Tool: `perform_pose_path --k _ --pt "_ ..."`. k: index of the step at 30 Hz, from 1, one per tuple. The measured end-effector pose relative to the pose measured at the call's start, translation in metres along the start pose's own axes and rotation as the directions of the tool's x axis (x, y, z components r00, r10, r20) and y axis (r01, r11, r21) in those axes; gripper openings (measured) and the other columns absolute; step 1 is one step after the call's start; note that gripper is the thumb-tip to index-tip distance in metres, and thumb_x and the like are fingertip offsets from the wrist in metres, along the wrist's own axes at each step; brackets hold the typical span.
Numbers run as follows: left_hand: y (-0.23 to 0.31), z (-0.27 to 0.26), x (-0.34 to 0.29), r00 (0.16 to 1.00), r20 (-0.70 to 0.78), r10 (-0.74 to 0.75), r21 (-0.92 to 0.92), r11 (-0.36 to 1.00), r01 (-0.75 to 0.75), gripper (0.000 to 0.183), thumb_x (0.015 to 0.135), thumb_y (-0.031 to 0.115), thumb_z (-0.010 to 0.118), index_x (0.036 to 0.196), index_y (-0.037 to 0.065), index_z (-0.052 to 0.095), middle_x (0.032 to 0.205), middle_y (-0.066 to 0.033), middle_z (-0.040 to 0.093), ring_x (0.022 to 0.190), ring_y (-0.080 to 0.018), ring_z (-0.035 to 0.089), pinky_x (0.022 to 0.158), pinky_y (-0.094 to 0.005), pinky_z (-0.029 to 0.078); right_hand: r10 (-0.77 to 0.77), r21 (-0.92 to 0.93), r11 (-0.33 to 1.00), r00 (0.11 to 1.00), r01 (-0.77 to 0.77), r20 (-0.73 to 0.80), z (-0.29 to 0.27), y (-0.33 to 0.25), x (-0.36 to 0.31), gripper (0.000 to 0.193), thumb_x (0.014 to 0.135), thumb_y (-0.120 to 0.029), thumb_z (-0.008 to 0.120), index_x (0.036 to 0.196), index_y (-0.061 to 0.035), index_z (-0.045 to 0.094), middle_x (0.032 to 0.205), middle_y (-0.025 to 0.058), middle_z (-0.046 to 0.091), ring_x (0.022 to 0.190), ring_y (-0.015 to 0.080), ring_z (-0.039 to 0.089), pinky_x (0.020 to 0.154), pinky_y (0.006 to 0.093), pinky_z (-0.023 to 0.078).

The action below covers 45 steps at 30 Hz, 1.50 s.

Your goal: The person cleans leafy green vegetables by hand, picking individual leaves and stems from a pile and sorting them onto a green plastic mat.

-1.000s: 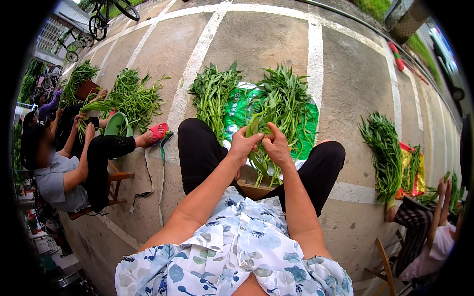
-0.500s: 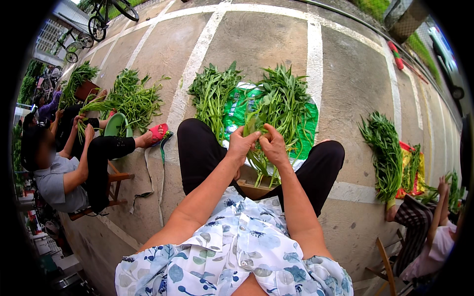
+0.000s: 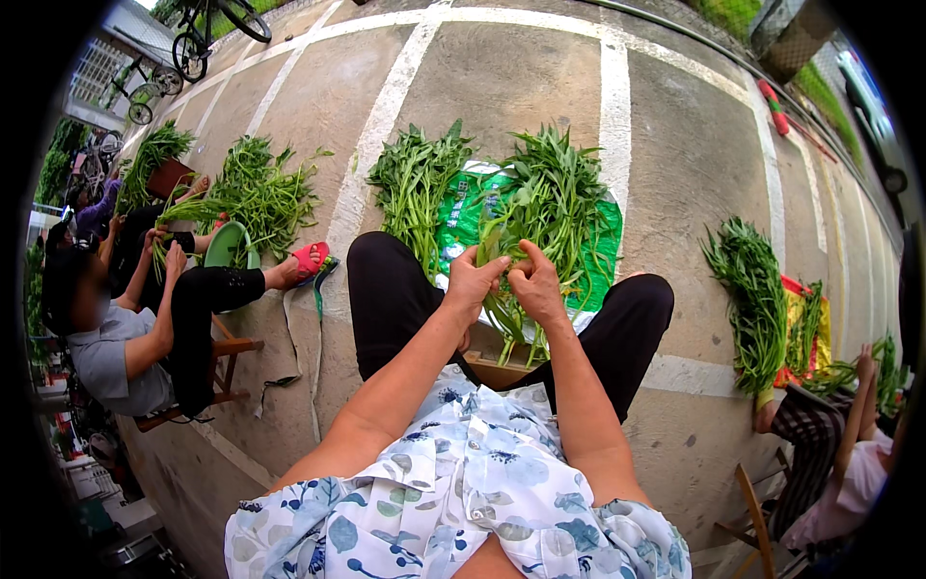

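Observation:
Between my knees, my left hand [image 3: 471, 284] is closed round a small bunch of long-stemmed leafy greens that look like water spinach [image 3: 508, 317]. Its leaves stick up past my fingers and its stems hang below. Close beside it, my right hand [image 3: 536, 289] pinches at the same bunch with thumb and curled forefinger; the exact stem in the pinch is too small to make out. Beyond my hands a green and white plastic sack [image 3: 463, 220] lies flat on the ground. Two heaps of the same greens rest on it, a left heap [image 3: 415, 188] and a right heap [image 3: 561, 183].
At left, a seated person [image 3: 121, 338] handles greens beside a green basin [image 3: 228, 243] and a loose pile [image 3: 265, 193]. At right, another person [image 3: 854, 463] sits by a heap of greens [image 3: 748, 309]. White lines [image 3: 614, 106] mark the concrete ground.
My right hand has shifted slightly at the bunch, its forefinger bending more. My left hand keeps its hold, and the heaps on the sack stay put.

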State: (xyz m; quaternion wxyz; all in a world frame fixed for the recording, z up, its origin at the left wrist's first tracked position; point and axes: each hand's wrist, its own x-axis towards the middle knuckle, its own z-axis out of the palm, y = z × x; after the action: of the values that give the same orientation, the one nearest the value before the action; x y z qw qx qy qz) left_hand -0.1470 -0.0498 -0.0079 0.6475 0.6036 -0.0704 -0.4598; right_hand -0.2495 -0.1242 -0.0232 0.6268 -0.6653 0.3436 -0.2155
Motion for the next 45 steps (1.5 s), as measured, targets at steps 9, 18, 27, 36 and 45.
perform_pose_path --k 9,18,27,36,45 --pt "0.005 0.0 0.002 0.999 -0.026 -0.03 -0.071 0.997 0.028 0.019 0.075 0.007 0.068 0.089 0.003 0.056 0.067 0.0005 0.054 0.047 -0.0063 0.044 0.043 -0.0209 0.036 0.016 0.124 0.992 0.991 0.001 -0.134 -0.003 0.002 0.003 0.044 0.075 -0.004 0.052 0.116 0.0089 0.044 0.06 0.0014 0.052 0.052 0.0075 0.047 0.05 0.0234 0.041" --pt "0.009 -0.006 0.005 0.999 -0.022 -0.033 -0.098 0.995 0.031 0.019 0.076 0.008 0.068 0.089 0.004 0.056 0.071 0.0007 0.056 0.048 -0.0054 0.044 0.043 -0.0202 0.036 0.183 0.387 0.906 0.983 -0.173 0.011 -0.001 -0.002 0.002 0.049 0.082 -0.01 0.058 0.124 0.0078 0.039 0.072 0.0038 0.057 0.057 0.0071 0.05 0.051 0.0222 0.042" --pt "0.004 0.0 0.001 1.0 -0.014 -0.016 -0.106 0.994 0.014 0.021 0.075 0.006 0.068 0.091 0.002 0.056 0.072 -0.0012 0.057 0.048 -0.0063 0.045 0.043 -0.02 0.036 -0.09 0.08 0.992 0.995 0.093 -0.035 0.005 0.002 -0.002 0.044 0.082 -0.005 0.055 0.121 0.0087 0.041 0.079 0.0037 0.061 0.063 0.0043 0.05 0.054 0.0199 0.041" --pt "0.0 0.003 0.0 1.0 0.023 -0.012 -0.045 0.999 0.013 0.022 0.075 0.007 0.068 0.092 0.003 0.056 0.073 -0.0015 0.058 0.049 -0.0062 0.046 0.043 -0.0195 0.037 -0.119 -0.055 0.992 0.988 0.114 -0.103 0.003 -0.009 -0.004 0.043 0.078 -0.002 0.052 0.118 0.0095 0.042 0.067 0.0045 0.057 0.058 0.0077 0.05 0.053 0.0224 0.041" --pt "0.003 0.006 -0.002 0.999 0.022 -0.027 -0.051 0.998 0.028 0.02 0.075 0.006 0.068 0.092 0.003 0.056 0.072 -0.0008 0.058 0.05 -0.0055 0.046 0.043 -0.0194 0.037 -0.043 0.201 0.977 0.992 0.067 -0.122 0.003 0.002 0.002 0.043 0.076 -0.002 0.051 0.116 0.0108 0.042 0.062 0.0044 0.055 0.049 0.0105 0.049 0.048 0.0241 0.04"
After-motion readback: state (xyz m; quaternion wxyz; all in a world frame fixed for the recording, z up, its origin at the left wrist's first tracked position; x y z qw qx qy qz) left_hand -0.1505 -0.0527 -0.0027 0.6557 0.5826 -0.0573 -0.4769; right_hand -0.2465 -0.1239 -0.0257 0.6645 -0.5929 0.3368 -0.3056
